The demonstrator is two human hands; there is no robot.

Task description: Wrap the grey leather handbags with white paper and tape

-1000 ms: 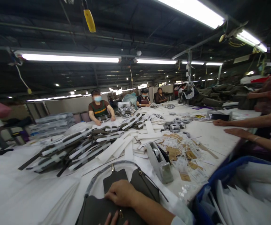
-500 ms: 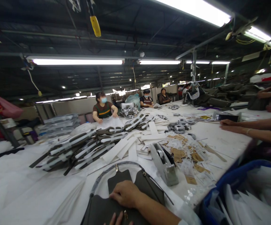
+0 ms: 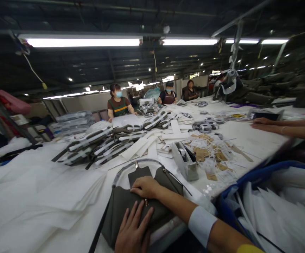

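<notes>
2 hands lie on an olive-grey handbag at the near edge of the long white worktable. Both are spread flat and grip nothing: the right hand presses the upper flap, and the left hand rests with straight fingers just below the small metal clasp. Judging by this, the bag is being smoothed or closed at the flap; the next move would call for a finger on that clasp. Its wrapped handle arches behind. 1 tape dispenser stands near. The bag's lower corner and the left wrist are cut off.
</notes>
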